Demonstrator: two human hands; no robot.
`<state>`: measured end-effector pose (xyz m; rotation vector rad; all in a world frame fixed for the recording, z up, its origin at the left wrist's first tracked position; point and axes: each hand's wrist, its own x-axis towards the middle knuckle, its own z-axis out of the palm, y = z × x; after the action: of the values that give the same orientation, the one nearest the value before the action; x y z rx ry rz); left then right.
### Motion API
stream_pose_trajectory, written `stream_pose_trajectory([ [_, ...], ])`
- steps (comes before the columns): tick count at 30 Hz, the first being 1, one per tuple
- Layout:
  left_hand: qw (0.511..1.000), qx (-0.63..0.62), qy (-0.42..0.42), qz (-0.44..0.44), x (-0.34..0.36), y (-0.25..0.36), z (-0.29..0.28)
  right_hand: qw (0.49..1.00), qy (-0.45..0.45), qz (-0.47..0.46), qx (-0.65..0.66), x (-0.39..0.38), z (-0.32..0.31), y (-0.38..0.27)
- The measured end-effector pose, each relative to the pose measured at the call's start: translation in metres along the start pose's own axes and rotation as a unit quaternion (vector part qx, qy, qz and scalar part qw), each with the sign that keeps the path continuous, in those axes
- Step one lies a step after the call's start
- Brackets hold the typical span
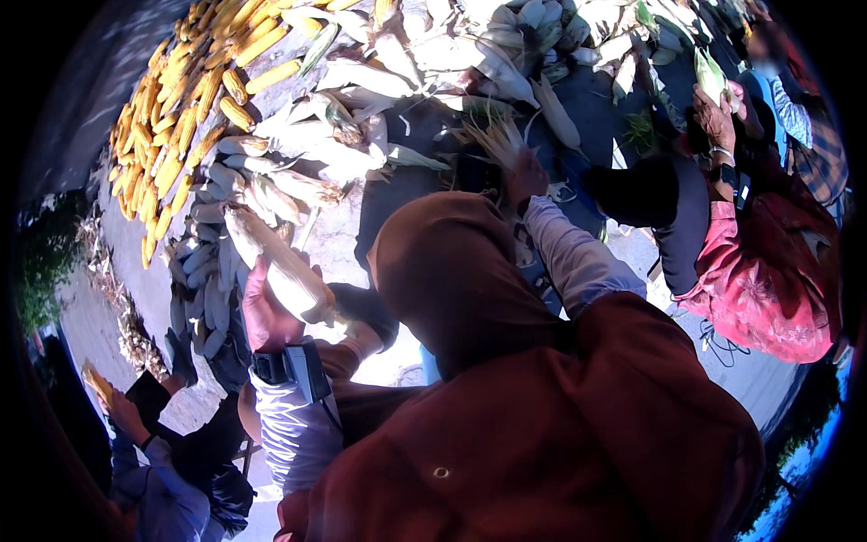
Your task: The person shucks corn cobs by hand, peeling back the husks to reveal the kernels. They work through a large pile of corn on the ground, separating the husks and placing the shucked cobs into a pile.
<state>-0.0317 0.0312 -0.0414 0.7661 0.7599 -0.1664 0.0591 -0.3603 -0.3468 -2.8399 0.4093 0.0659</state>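
My left hand (pixel 271 312) is closed around a large ear of corn (pixel 275 253) in its pale, dry husk, tilted with its far end up and to the left. A dark box is strapped to that wrist. Farther off to the right, my right hand (pixel 526 179) is closed on a spread of pale corn husk leaves (pixel 497 140). Whether a cob sits within those leaves I cannot tell. Between my arms, brown cloth (pixel 452 262) and a maroon garment (pixel 506 434) hide much of the ground.
Husked yellow cobs (pixel 172 135) are piled at the far left. Loose husks and unhusked ears (pixel 361 81) cover the ground ahead. At right, a person in red (pixel 768 280) holds a greenish ear (pixel 712 77). Lower left, another person's hand (pixel 126 415) holds a yellow cob (pixel 95 384).
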Motion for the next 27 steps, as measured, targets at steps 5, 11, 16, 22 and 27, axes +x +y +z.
stream_pose_trajectory([
  [5,1.0,-0.018,-0.01,-0.018,0.002,-0.001,-0.005,0.984,-0.103,0.139,0.051,0.016,-0.005,-0.011],
  [11,1.0,-0.018,0.009,-0.02,0.005,-0.003,-0.011,0.98,-0.153,0.109,-0.058,0.021,0.022,-0.004],
  [16,1.0,-0.01,0.011,-0.01,0.008,-0.003,-0.009,0.976,-0.156,-0.09,-0.125,0.017,0.028,0.015],
  [22,1.0,-0.01,0.016,-0.013,0.001,0.001,0.007,0.955,-0.228,-0.152,-0.112,0.023,0.019,0.025],
  [27,0.998,-0.027,-0.038,-0.047,-0.006,0.0,-0.006,0.932,-0.321,-0.109,-0.125,0.041,0.01,0.01],
])
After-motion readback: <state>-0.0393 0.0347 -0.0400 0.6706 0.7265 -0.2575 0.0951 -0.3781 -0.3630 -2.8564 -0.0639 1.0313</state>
